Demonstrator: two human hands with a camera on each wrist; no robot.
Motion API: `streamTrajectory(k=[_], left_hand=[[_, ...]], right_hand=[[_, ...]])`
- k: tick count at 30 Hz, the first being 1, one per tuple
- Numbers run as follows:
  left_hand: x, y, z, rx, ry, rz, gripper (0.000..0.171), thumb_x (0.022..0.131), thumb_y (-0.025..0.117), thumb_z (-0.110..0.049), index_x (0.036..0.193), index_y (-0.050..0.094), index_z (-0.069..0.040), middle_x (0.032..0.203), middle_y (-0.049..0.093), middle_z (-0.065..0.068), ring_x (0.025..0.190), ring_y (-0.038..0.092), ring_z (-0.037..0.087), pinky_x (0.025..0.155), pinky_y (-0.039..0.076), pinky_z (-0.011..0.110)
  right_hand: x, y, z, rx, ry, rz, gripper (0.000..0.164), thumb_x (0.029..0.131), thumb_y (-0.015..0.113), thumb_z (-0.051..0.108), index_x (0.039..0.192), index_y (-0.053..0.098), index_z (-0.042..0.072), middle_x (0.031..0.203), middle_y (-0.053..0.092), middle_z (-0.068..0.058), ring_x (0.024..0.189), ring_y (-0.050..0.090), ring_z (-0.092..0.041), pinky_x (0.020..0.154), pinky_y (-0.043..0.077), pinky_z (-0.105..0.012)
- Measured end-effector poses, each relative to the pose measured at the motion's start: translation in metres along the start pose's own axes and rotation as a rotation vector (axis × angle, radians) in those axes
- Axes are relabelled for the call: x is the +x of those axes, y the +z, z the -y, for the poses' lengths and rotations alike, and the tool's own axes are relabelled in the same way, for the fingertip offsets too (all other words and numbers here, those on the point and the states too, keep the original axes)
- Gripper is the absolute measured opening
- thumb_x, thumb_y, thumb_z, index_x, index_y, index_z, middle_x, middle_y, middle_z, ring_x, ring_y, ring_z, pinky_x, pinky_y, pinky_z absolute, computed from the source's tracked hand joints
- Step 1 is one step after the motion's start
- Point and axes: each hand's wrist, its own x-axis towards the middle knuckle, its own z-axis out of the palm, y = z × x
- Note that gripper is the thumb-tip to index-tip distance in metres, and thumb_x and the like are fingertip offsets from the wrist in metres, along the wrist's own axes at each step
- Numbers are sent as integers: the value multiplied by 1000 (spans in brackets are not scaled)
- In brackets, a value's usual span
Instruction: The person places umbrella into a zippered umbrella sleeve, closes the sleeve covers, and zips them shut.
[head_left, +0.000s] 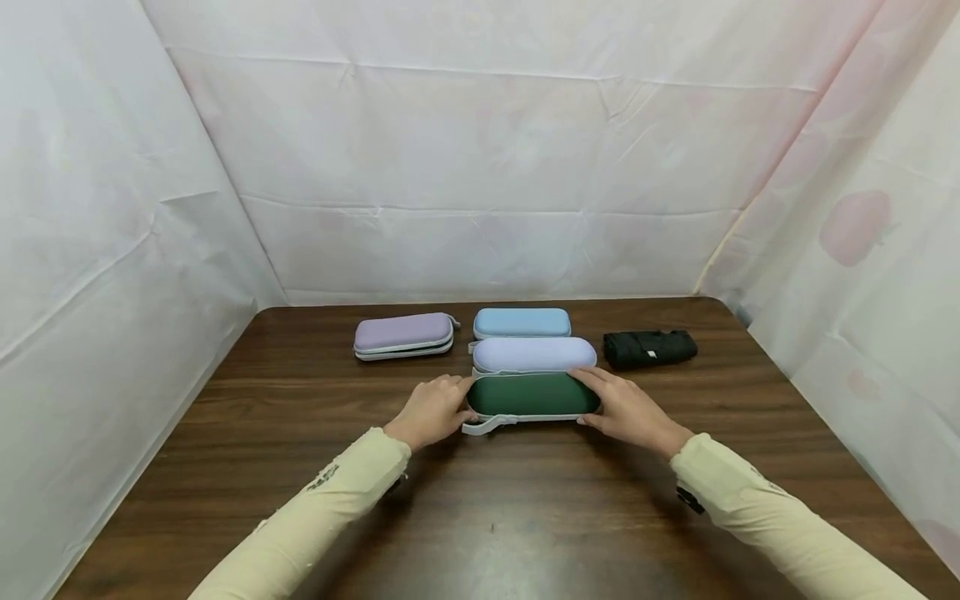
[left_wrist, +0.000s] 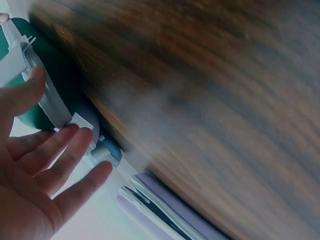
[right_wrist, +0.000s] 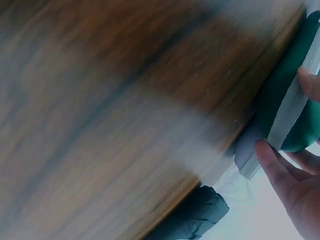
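A dark green zip case (head_left: 534,394) with a pale zip band and a white strap (head_left: 490,424) lies at the near end of a row of cases. My left hand (head_left: 435,408) holds its left end, thumb on the near side and fingers toward the far side. At the opposite end my right hand (head_left: 626,408) grips it, its thumb (right_wrist: 310,84) against the zip band and its fingertips by the far edge. Right behind stands a lavender case (head_left: 534,354), close to the right fingertips. A light blue case (head_left: 521,322) is behind that.
A purple zip case (head_left: 403,333) lies to the left of the row, its zip partly apart. To the right is a folded black cloth bundle (head_left: 649,349). The brown wooden table (head_left: 300,467) ends at white curtains (head_left: 480,167) on the back and sides.
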Motion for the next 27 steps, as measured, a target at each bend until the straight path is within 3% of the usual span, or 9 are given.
streamTrajectory(k=[2,6,13,21,24,27], left_hand=[[-1,-2,3,28,-18,8,47,81,77,-33,115,64,-5,102,67,6,90,63,22,68,53,39],[-3,-7,15,88,-33,2,35,81,76,-26,108,67,-7,96,68,5,84,64,25,60,51,43],[-1,-29,59,185,-101,-4,24,80,73,-15,101,66,-3,93,67,10,85,63,30,62,52,46],[13,-52,116,226,-287,119,39,82,71,-18,117,63,0,111,63,15,101,59,34,73,51,50],[20,-59,129,183,-351,166,46,84,68,-18,124,58,1,120,59,19,110,55,36,81,48,53],[24,-65,134,124,-385,280,58,86,65,-18,136,46,4,137,46,24,126,42,41,95,39,55]], right_hand=[[-1,-1,-2,-15,-8,12,77,77,81,18,142,43,5,136,47,-20,96,60,-23,85,47,-46],[-4,-7,-6,-52,-25,54,78,77,81,15,143,41,6,136,47,-19,117,52,-31,89,45,-49],[-3,-32,-24,-80,7,117,73,79,78,9,142,41,3,136,48,-18,124,45,-36,92,42,-52],[1,-62,-64,-227,53,154,69,78,77,5,138,44,-3,130,50,-25,119,46,-42,89,42,-56],[3,-63,-82,-277,76,157,69,76,78,5,135,45,-4,127,51,-25,118,46,-43,89,41,-57],[5,-59,-98,-306,110,181,70,75,79,5,135,45,-6,129,48,-27,119,43,-45,90,40,-57]])
